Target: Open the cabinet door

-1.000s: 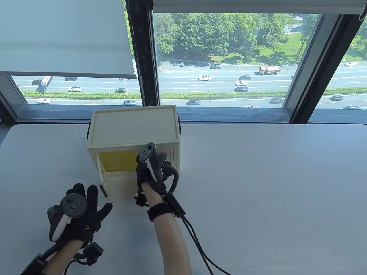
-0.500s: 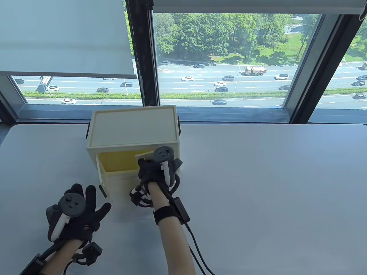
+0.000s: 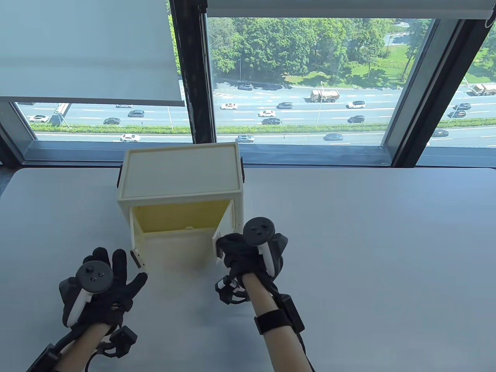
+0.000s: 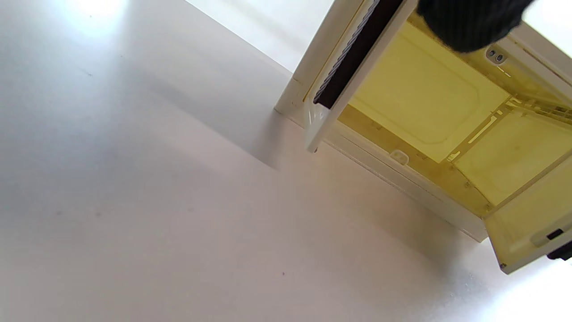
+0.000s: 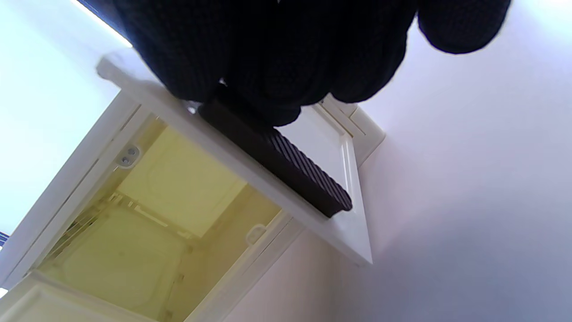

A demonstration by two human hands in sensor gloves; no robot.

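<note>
Right hand (image 3: 248, 255) grips the open right door (image 3: 224, 228)'s handle (image 5: 286, 165); left hand (image 3: 104, 290) spread beside left door (image 3: 137, 248).

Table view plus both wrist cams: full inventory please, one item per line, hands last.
cabinet: 1, cream with yellow inside, far left part of the table, interior open to view
left door: 1, cream, swung out toward the left hand
right door: 1, cream, swung out at the cabinet's right side
door handle: 1, dark ribbed bar, on the right door's face
table: 1, white-grey, fills the lower view
window: road, cars and trees outside, behind the table
left hand: black glove, fingers spread, beside the left door; contact unclear
right hand: black glove, grip on the right door's handle
</note>
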